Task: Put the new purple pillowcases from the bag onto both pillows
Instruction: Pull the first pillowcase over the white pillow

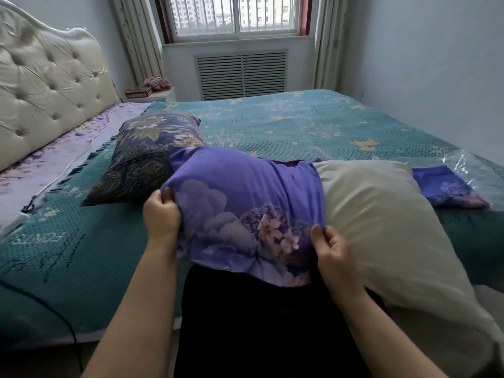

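Note:
A purple flowered pillowcase [234, 203] covers the left end of a bare white pillow [381, 214] lying across the near edge of the bed. My left hand [161, 214] grips the pillowcase's left corner. My right hand [331, 249] pinches the pillowcase's open hem where it meets the white pillow. A second pillow [147, 156] in a dark blue patterned cover lies behind, nearer the headboard. A clear plastic bag [469, 173] at the right holds another folded purple pillowcase [447, 189].
The bed has a teal patterned cover [300, 124] and a tufted cream headboard [46, 85] at the left. A nightstand [150, 94] with small items stands by the window. A dark cable [54, 315] runs down the bed's near left side.

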